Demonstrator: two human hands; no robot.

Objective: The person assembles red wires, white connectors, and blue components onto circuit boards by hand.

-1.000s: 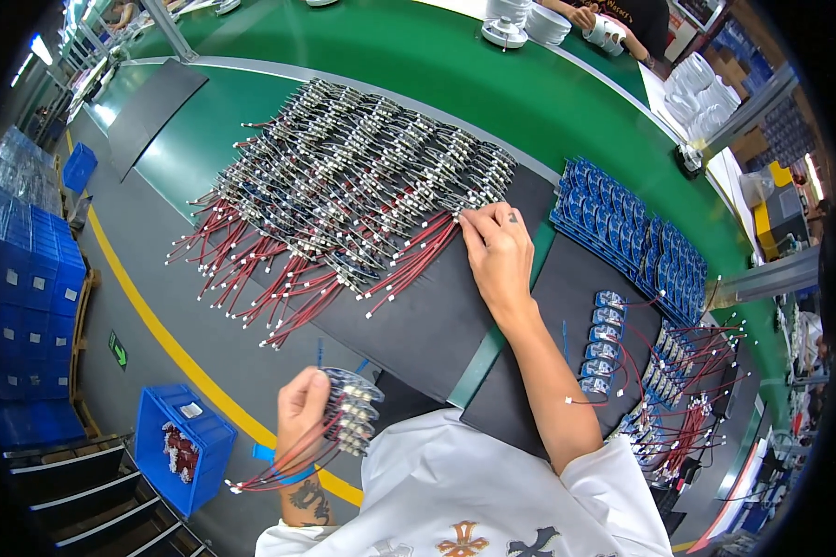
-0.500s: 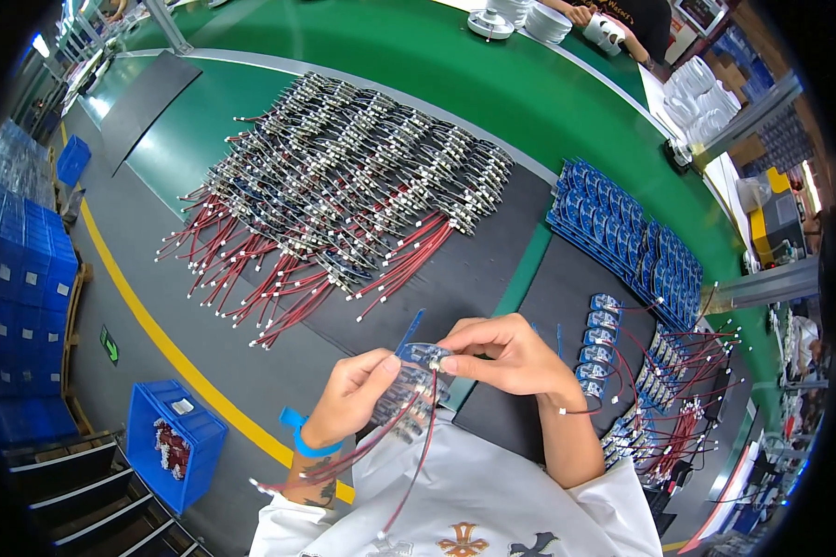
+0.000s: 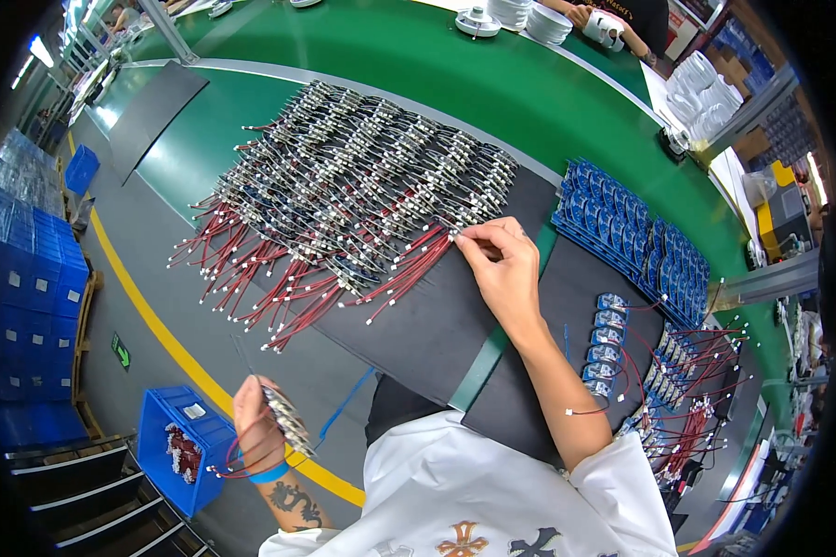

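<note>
Low on the left, my left hand (image 3: 254, 422) is closed around a small stack of circuit boards (image 3: 288, 424) with white connectors. Red wires trail from the stack past the blue wristband (image 3: 271, 472). Farther ahead, my right hand (image 3: 506, 269) pinches the connector end of a circuit board (image 3: 456, 233) at the near right edge of the laid-out rows; its fingertips hide part of it. Those rows of overlapping wired boards (image 3: 372, 176) cover much of the black mat (image 3: 409, 327). Their red wires (image 3: 241, 251) hang toward me in bundles.
Blue board panels (image 3: 627, 237) lie stacked at the right. Nearer are a column of small blue boards (image 3: 606, 343) and more wired boards (image 3: 664, 371). A blue bin (image 3: 181, 446) stands on the floor at left. Across the bench a person's hands (image 3: 608, 28) work beside white discs (image 3: 548, 25).
Both hands were together over the boards. My left hand has moved left and down with the stack; my right hand has reached forward to the edge of the laid-out rows.
</note>
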